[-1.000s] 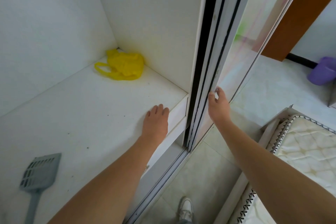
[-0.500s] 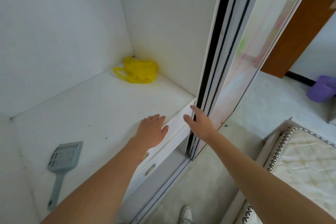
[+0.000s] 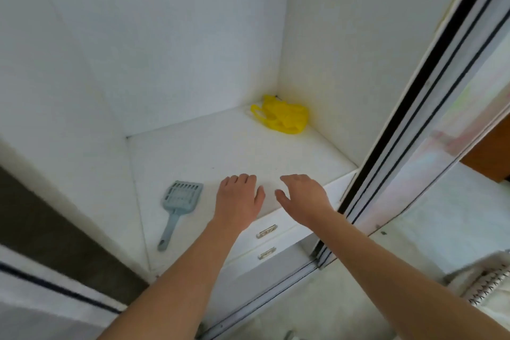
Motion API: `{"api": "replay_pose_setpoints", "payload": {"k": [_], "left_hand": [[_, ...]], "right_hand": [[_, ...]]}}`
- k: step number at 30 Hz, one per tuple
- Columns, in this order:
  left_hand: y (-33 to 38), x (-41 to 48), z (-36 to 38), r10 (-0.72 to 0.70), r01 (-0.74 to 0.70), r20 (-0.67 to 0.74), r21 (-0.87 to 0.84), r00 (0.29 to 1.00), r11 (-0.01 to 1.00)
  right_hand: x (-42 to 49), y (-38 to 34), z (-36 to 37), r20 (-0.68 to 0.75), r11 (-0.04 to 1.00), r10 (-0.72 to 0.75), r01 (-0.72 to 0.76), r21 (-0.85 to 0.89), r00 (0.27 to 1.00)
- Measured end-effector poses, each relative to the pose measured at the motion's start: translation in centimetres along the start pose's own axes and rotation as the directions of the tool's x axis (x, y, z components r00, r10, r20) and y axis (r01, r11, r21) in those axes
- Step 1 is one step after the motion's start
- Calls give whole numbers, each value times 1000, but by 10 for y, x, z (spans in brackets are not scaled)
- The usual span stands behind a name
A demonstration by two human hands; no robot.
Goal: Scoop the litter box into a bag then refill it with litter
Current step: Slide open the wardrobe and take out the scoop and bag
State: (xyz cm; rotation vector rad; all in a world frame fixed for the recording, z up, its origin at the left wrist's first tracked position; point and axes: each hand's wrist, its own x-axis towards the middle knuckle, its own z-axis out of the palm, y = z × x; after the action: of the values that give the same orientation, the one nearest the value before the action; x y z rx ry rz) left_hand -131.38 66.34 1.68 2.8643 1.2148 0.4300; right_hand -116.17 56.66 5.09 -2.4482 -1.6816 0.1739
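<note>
One pale grey-blue slotted scoop (image 3: 180,199) lies flat beside the left hand (image 3: 238,201).

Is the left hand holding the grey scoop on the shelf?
No, the left hand lies open on the shelf, and the scoop lies apart beside it.

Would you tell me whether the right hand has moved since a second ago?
Yes: the right hand left the sliding door edge for the shelf front.

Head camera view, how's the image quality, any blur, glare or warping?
Head view: soft, even daylight with no hard shadows; slight blur overall, softening the slots of the scoop; the glossy sliding door shows washed-out coloured reflections; the wide-angle lens slants its rails.
</note>
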Motion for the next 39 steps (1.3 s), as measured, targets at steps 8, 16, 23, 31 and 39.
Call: {"api": "replay_pose_setpoints", "payload": {"k": [8, 16, 23, 31, 39], "left_hand": [[-50, -32, -30, -211, 213, -32, 79, 977, 974], [-31, -18, -36, -339, 335, -10, 168, 941, 927], [5, -3, -27, -448, 444, -26, 193, 894, 875], [-9, -54, -23, -616, 599, -7, 243, 788, 763], [-49, -81, -14, -700, 668, 54, 253, 712, 700]], "right_hand": [[29, -59, 8, 3, 969, -246, 246, -21, 969], [53, -40, 2, 8, 927, -374, 374, 18, 927], [74, 4, -2, 41, 892, -451, 450, 48, 891], [67, -28, 18, 143, 797, -604, 594, 109, 784], [70, -59, 29, 157, 754, -656, 650, 91, 738]]}}
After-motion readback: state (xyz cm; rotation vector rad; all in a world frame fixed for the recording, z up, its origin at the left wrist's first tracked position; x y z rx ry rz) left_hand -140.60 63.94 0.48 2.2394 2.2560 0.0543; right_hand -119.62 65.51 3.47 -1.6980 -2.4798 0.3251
